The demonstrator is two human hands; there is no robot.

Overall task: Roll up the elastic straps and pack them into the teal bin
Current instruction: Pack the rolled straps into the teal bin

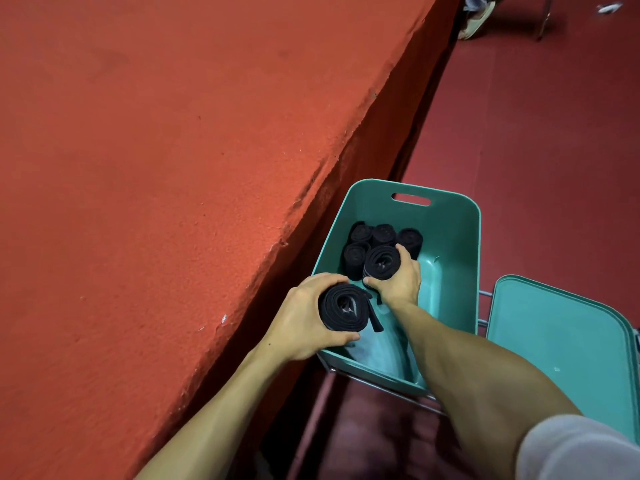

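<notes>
Gripping hands half-hiding two rolled straps.

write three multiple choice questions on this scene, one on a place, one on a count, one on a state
1. Where is the teal lid relative to the teal bin? A on it B beside it, to its right C under it
2. How many rolled straps lie in the bin unheld? A one B four C eight
3. What is the left hand doing? A gripping a black roll B lying flat C hanging empty
Answers: B, it lies off the bin; B, four sit at the far end, besides the fifth roll in the right hand; A, fingers curl round it.
</notes>
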